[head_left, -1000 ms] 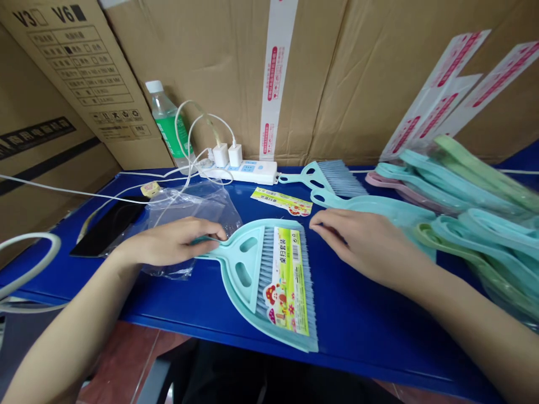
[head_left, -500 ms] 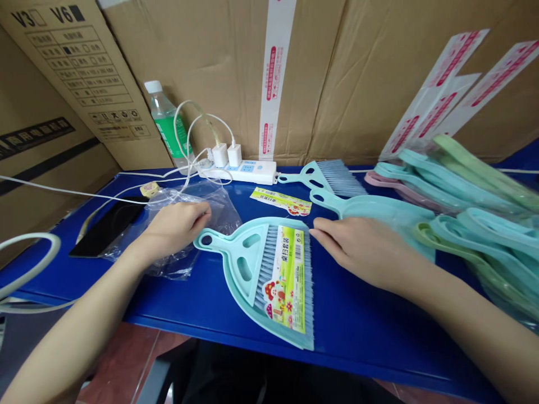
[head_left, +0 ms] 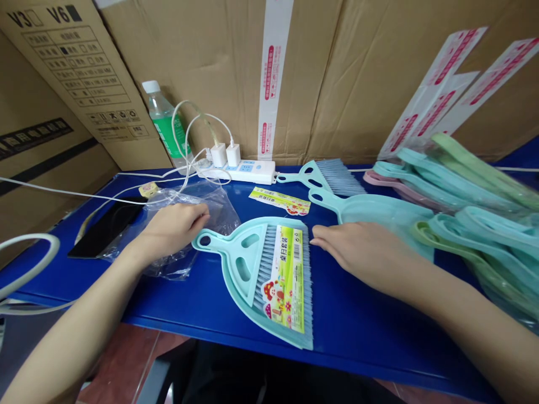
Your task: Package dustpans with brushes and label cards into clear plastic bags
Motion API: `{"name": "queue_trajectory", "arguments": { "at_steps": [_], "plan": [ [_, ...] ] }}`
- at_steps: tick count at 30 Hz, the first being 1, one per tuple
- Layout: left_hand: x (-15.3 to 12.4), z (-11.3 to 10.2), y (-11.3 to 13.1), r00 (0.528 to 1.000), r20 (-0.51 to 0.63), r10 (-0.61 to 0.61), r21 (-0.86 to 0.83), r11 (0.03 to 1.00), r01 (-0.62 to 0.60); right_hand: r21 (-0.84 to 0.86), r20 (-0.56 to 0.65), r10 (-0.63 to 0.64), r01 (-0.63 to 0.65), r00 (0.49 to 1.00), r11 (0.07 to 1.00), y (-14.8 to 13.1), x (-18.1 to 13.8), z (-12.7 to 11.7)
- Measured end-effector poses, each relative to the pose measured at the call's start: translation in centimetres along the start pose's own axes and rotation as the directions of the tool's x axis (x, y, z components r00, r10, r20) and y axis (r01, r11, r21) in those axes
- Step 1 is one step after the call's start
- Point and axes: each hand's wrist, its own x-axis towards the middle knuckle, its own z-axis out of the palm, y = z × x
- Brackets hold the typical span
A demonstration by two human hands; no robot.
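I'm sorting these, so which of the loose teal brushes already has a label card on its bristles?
The nearest brush: a colourful label card lies across its bristles. The back brush by the power strip has bare bristles.

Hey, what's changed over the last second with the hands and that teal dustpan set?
The left hand let go of the handle of the dustpan set and moved left onto the clear plastic bag. The right hand stayed flat at the set's bristle edge; the set itself barely shifted.
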Motion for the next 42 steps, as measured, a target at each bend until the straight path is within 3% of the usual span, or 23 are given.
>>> {"name": "queue_trajectory", "arguments": {
  "at_steps": [4, 15, 22, 26, 32, 37, 42],
  "plan": [
    [0.0, 0.0, 0.0, 1.0, 0.015, -0.011, -0.003, 1.0, 0.011, 0.024, 0.019, 0.022, -0.022, 1.0, 0.999, -0.1, -0.1, -0.2],
    [0.0, 0.2, -0.2, 1.0, 0.0, 0.014, -0.005, 1.0, -0.014, 0.136, -0.198, -0.045, 0.073, 0.979, 0.988, -0.1, -0.4, 1.0],
    [0.0, 0.5, -0.6, 0.963, -0.189, 0.192, -0.031, 0.979, -0.202, 0.173, -0.361, -0.106, 0.178, 0.926, 0.969, -0.1, -0.3, 1.9],
    [-0.6, 0.0, 0.1, 0.918, -0.059, 0.391, -0.28, 0.877, -0.391, 0.302, -0.317, -0.085, 0.185, 0.945, 0.935, -0.1, -0.4, 2.1],
    [-1.2, 0.4, -0.1, 0.888, 0.069, 0.455, -0.515, 0.778, -0.359, 0.469, -0.189, -0.061, 0.145, 0.98, 0.871, -0.2, -0.5, 2.3],
    [-1.1, 1.0, -0.7, 0.886, 0.135, 0.444, -0.519, 0.793, -0.318, 0.531, -0.193, -0.037, 0.137, 0.98, 0.836, -0.1, -0.5, 2.2],
    [-1.1, 0.9, -0.5, 0.865, 0.07, 0.497, -0.505, 0.765, -0.399, 0.676, -0.17, 0.078, 0.059, 0.982, 0.735, 0.0, -0.4, 2.0]
  ]
}}
